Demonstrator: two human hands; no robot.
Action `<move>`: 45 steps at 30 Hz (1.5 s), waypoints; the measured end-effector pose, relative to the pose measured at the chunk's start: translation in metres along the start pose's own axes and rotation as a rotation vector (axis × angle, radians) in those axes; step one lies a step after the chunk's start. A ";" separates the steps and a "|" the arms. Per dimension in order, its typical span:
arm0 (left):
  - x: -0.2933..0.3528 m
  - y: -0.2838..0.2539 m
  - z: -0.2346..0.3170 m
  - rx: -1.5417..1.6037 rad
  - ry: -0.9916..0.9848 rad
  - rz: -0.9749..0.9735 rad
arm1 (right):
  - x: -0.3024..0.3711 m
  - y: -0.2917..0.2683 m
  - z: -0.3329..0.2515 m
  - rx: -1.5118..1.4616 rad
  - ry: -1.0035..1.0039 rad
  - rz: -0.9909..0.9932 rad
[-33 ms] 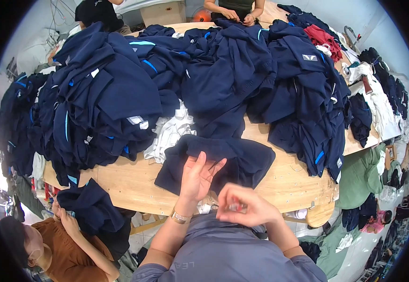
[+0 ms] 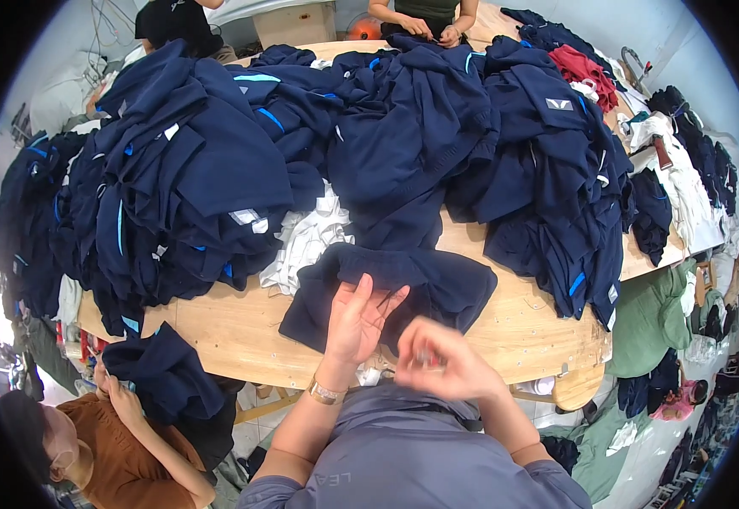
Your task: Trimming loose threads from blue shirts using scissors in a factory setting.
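Note:
A navy garment with a gathered, elastic-looking band lies bunched on the wooden table in front of me. My left hand is at its near edge, palm up, with the thumb and curled fingers closed on the fabric. A thin dark cord or fold shows at those fingertips. To the right and nearer my body, my right hand hovers clear of the cloth, its fingers pinched together. Something small and shiny shows in that pinch, too blurred to name.
Large heaps of navy garments cover the table's far side and left. White cut pieces lie beyond the garment. A co-worker in brown handles navy cloth at the left. Another person's hands work across the table.
My right hand has shifted slightly to the right, still pinched. My left hand and the navy garment have stayed where they were.

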State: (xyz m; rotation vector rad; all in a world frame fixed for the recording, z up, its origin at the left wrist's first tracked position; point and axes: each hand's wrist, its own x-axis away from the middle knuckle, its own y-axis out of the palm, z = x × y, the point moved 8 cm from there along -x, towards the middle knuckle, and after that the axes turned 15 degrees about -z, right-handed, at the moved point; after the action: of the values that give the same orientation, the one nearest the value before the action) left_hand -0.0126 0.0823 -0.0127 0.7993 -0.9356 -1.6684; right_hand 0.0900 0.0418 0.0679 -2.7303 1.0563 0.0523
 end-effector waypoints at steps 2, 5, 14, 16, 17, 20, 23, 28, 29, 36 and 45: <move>0.000 0.009 -0.002 0.031 -0.019 0.004 | 0.003 -0.025 0.017 0.143 0.060 0.354; 0.007 0.009 -0.012 0.010 -0.049 0.065 | -0.009 -0.038 0.023 0.339 0.134 0.507; 0.003 -0.003 -0.004 -0.076 0.077 -0.002 | -0.016 -0.011 0.018 0.296 0.014 0.405; -0.001 0.002 0.000 -0.068 0.074 0.030 | -0.016 0.005 0.006 0.272 -0.061 0.271; -0.003 0.006 0.002 -0.067 0.074 0.029 | -0.016 0.018 0.009 0.336 -0.067 0.150; -0.005 0.008 0.004 0.011 0.062 0.001 | -0.013 0.036 -0.003 0.214 -0.025 -0.108; -0.004 0.010 0.008 0.049 0.052 0.013 | -0.008 0.040 0.003 0.044 0.076 -0.277; 0.000 0.009 0.007 0.018 0.020 0.001 | 0.001 -0.027 0.020 0.331 0.148 0.284; 0.000 0.011 0.006 0.014 0.023 -0.016 | 0.003 -0.035 0.022 0.423 0.188 0.346; 0.001 0.010 0.005 -0.040 0.025 0.046 | -0.003 -0.038 0.015 0.871 0.153 0.431; 0.004 0.008 0.001 -0.089 0.079 -0.042 | -0.005 -0.035 0.013 1.060 0.159 0.432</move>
State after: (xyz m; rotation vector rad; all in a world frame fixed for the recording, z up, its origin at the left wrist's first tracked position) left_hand -0.0110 0.0773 -0.0051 0.8233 -0.7895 -1.6909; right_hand 0.1105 0.0728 0.0617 -1.5595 1.2129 -0.5096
